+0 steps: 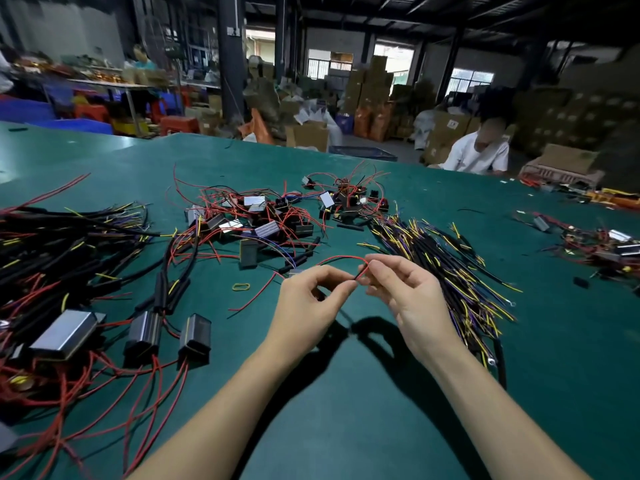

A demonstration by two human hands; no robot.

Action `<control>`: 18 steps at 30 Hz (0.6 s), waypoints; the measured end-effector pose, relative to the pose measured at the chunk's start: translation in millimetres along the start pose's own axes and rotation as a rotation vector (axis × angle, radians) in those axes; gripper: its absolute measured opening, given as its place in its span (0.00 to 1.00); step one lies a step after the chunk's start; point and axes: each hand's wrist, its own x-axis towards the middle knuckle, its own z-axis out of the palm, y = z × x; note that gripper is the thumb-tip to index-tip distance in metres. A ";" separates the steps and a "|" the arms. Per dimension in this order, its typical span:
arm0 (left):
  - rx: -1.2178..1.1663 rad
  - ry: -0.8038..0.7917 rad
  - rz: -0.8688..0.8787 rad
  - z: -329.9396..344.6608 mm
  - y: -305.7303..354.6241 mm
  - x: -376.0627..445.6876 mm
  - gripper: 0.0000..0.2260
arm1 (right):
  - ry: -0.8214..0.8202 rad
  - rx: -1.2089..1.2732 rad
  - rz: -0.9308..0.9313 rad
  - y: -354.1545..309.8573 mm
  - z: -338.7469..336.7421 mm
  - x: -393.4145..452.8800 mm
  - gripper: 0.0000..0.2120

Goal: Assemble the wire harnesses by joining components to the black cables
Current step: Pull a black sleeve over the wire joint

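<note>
From my head camera, I judge I am joining one red wire to a black cable, above the green table. My left hand pinches the black end between thumb and fingertips; my right hand pinches the red wire just where they meet, its loop arching over both hands. Next I must line the ends up true and push them home. Both forearms reach forward, wrists raised, hands close together. More black cables lie just right.
</note>
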 end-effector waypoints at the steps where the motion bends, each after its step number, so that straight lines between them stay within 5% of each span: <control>1: -0.001 0.023 0.002 -0.4 0.2 0.1 0.06 | -0.029 -0.021 0.007 0.0 0.0 -0.6 0.09; 7: -0.038 0.005 -0.029 -3.1 3.4 0.3 0.08 | 0.001 -0.170 -0.064 4.1 4.3 -3.4 0.16; 18: -0.051 0.119 -0.126 -3.4 0.2 1.8 0.06 | 0.117 -0.182 -0.132 9.3 -1.4 0.8 0.08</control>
